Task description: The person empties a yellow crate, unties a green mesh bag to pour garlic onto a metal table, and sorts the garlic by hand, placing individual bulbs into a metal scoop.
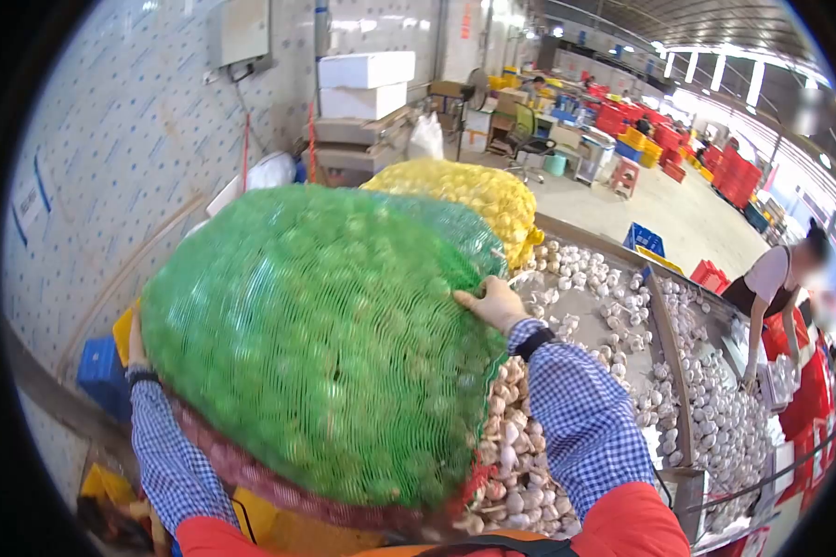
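A blue-flecked wall rises past the table's left edge; beyond its far edge, pale floor, a green chair, bright roof-side panels.

Green mesh garlic sack: large, bulging, packed full; rounded bulbs show dimly through fine ribbed weave. Broad face up, mesh bunched at far right corner. Lies over purplish-red mesh sack, right edge beside loose garlic bulbs.

green sack: glossy plastic mesh | right sleeve: matt cloth | boxes: smooth foam
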Tool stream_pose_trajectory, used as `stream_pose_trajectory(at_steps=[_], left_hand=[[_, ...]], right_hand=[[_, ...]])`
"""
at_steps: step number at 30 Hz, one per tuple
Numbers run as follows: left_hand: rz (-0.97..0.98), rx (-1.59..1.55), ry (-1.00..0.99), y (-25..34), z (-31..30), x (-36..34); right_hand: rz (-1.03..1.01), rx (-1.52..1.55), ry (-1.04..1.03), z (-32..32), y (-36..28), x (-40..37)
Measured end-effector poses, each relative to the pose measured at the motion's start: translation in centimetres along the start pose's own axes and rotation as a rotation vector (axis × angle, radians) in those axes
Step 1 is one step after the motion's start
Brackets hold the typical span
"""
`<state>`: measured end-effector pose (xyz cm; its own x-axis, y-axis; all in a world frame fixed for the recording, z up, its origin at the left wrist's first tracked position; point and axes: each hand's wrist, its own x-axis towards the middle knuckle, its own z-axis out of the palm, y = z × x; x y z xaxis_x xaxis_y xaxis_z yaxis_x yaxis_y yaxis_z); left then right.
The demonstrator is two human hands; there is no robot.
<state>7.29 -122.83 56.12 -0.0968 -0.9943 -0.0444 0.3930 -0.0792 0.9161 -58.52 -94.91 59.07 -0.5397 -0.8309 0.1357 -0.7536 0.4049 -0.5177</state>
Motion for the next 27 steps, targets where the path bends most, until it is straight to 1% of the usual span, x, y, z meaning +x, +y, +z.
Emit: stream_pose_trajectory(at_steps=[2, 3, 5, 6, 7, 9, 10, 11, 12, 13, 14, 15, 16, 17, 18, 19, 21, 22, 23, 25, 27], left_hand=[[0.080, -0.149, 0.108, 0.1, 0.0, 1.0], [0.082, -0.155, 0.095, 0.1, -0.2, 1.2], [0.105, -0.073, -0.040, 0.0, -0.5, 1.1], [0.113, -0.014, -0.113, 0.1, -0.5, 1.0], [0.124, 0.054, -0.191, 0.1, -0.7, 0.9], [0.164, 0.191, -0.347, 0.4, -0.4, 0.2], [0.184, 0.258, -0.417, 0.5, -0.2, -0.2], [0.203, 0.327, -0.488, 0.6, 0.0, -0.6], [0.201, 0.358, -0.500, 1.8, 1.8, -2.0], [0.212, 0.415, -0.421, 2.1, 3.8, -3.4], [0.224, 0.466, -0.343, 2.5, 5.8, -4.5], [0.224, 0.482, -0.362, 3.1, 7.0, -5.1], [0.171, 0.389, -0.338, 3.6, 8.1, -5.7], [0.115, 0.295, -0.311, 4.1, 8.9, -6.4], [0.201, 0.474, -0.317, 4.7, 9.8, -7.7], [0.204, 0.475, -0.333, 5.1, 10.6, -8.8], [0.267, 0.428, -0.221, 4.7, 13.9, -14.0], [0.203, 0.273, -0.163, 4.7, 16.2, -17.3], [0.199, 0.278, -0.136, 4.8, 16.5, -20.5], [0.241, 0.445, -0.161, 5.6, 16.9, -25.1], [0.273, 0.620, -0.208, 6.0, 17.5, -27.4]], right_hand=[[0.049, -0.089, -0.080, 0.9, 0.0, 1.5], [0.053, -0.092, -0.066, 1.0, -0.1, 1.9], [0.004, -0.080, -0.099, 1.3, 0.5, 1.1], [-0.023, -0.054, -0.158, 1.4, 0.5, 0.7], [0.000, -0.027, -0.160, 1.8, 0.9, 0.5], [-0.049, 0.136, -0.188, 2.4, 1.6, 0.7], [-0.078, 0.170, -0.235, 2.6, 2.0, 0.8], [-0.072, 0.202, -0.234, 2.6, 1.7, 0.5], [-0.141, 0.228, -0.277, 2.0, 1.4, -0.1], [-0.207, 0.250, -0.314, 1.2, 1.2, -0.9], [-0.190, 0.273, -0.306, 0.2, 1.1, -1.9], [-0.255, 0.256, -0.350, -1.1, 0.7, -2.8], [-0.323, 0.235, -0.392, -2.2, 0.6, -3.4], [-0.312, 0.246, -0.379, -2.7, 0.8, -4.2], [-0.340, 0.228, -0.360, -2.9, 1.0, -5.1], [-0.369, 0.203, -0.339, -3.1, 1.4, -5.8], [-0.380, 0.285, -0.356, -4.5, 2.8, -7.7], [-0.376, 0.338, -0.302, -5.0, 3.6, -9.1], [-0.378, 0.394, -0.253, -5.6, 4.3, -10.3], [-0.294, 0.406, -0.309, -8.0, 5.3, -12.2], [-0.348, 0.306, -0.241, -9.0, 6.7, -14.8]])
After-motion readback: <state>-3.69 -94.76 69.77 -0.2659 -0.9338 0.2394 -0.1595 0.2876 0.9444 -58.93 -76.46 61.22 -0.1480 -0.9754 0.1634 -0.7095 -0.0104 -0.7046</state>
